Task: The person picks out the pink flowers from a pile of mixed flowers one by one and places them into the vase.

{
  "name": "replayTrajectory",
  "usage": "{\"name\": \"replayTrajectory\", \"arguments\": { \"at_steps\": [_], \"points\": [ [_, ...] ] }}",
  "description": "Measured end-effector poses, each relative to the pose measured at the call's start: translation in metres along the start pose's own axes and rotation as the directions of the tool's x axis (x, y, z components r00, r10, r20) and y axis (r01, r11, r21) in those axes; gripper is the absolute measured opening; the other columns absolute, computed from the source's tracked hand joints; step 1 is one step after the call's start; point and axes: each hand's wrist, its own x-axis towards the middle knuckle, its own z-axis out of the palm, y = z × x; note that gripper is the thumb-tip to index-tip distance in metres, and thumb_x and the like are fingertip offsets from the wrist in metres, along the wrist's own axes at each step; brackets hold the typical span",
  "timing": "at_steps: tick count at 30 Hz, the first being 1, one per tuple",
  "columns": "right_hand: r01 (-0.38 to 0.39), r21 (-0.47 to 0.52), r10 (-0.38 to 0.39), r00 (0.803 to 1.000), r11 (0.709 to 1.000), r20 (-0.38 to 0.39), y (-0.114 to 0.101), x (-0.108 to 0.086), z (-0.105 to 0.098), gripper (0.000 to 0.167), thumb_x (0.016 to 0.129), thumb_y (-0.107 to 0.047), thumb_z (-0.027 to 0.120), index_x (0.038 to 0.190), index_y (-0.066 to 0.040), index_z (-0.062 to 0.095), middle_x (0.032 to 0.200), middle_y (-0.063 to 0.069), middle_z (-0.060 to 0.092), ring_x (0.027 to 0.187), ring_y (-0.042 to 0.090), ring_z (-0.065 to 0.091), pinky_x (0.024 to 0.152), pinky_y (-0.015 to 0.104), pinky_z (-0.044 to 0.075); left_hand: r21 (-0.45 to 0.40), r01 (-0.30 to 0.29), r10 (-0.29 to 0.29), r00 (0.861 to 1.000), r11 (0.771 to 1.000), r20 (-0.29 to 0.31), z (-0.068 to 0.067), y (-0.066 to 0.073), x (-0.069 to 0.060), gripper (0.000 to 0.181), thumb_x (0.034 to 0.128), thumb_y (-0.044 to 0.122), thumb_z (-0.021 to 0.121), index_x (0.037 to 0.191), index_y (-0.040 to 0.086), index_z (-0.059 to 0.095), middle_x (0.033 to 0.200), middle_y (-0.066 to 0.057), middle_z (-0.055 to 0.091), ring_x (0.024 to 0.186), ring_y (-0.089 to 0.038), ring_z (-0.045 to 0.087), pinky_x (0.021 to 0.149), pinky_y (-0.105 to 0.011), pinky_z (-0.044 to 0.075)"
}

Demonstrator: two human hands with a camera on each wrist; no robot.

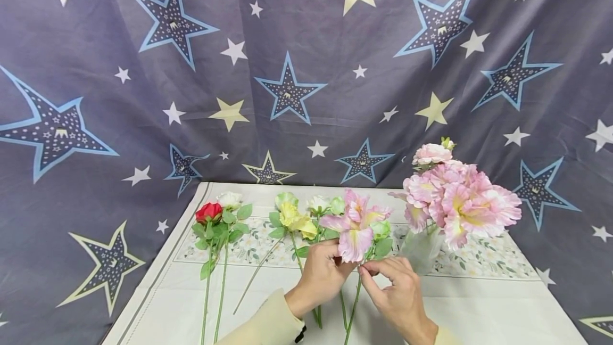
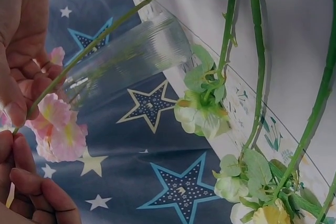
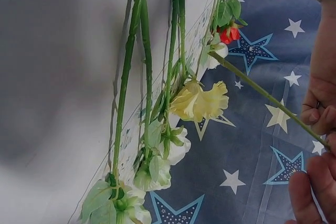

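Observation:
A pink flower with a yellow throat [image 1: 355, 228] is held above the table by both hands. My left hand [image 1: 323, 276] grips it just under the bloom, which partly covers the fingers. Thumb and forefinger of my right hand [image 1: 399, 292] pinch the same spot from the right. In the left wrist view its thin green stem [image 2: 94, 43] slants up from between the fingertips. The right wrist view shows that stem [image 3: 268, 95] sticking out free of the hands. Behind the held bloom lie pale green and white flowers, partly hidden.
At the right stands a clear vase [image 1: 423, 249] with several large pink blooms [image 1: 464, 201]. A red rose [image 1: 208, 212] and a white rose [image 1: 230, 199] lie at the left, a yellow flower [image 1: 294, 220] mid-table. A starry curtain [image 1: 297, 31] hangs behind.

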Motion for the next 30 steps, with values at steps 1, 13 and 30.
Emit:
{"name": "replayTrajectory", "arguments": {
  "at_steps": [1,13,30],
  "points": [
    [0.000,-0.001,0.000,1.000,1.000,-0.002,-0.0002,-0.0001,0.0001,0.009,0.077,-0.009,0.079,0.083,-0.015,0.079,0.074,-0.010,0.071,0.063,0.009,0.064,0.071,0.029,0.045,-0.003,-0.001,0.001,1.000,1.000,0.001,0.0003,0.0002,0.0000,0.011,0.0859,0.002,0.080,0.084,0.013,0.079,0.064,0.005,0.057,0.058,0.001,0.045,0.048,-0.018,0.040],
    [-0.027,-0.022,0.027,1.000,0.999,-0.002,-0.0019,-0.0013,-0.0008,0.006,0.082,-0.012,0.074,0.076,-0.013,0.076,0.071,-0.008,0.070,0.061,0.009,0.064,0.067,0.026,0.047,-0.010,0.009,-0.009,1.000,1.000,0.008,0.0022,-0.0011,-0.0017,0.020,0.0790,-0.008,0.073,0.073,0.010,0.076,0.069,0.004,0.064,0.058,0.002,0.046,0.051,-0.013,0.040],
    [-0.053,-0.040,0.053,0.999,0.998,-0.009,-0.0002,-0.0038,-0.0067,0.011,0.085,-0.009,0.071,0.074,-0.014,0.073,0.068,-0.002,0.070,0.061,0.017,0.063,0.067,0.026,0.048,0.038,0.064,-0.067,0.996,0.997,0.067,-0.0015,-0.0065,-0.0084,0.005,0.0890,0.008,0.080,0.086,0.013,0.080,0.080,0.006,0.071,0.062,0.001,0.050,0.055,-0.016,0.045]
  ]
}}
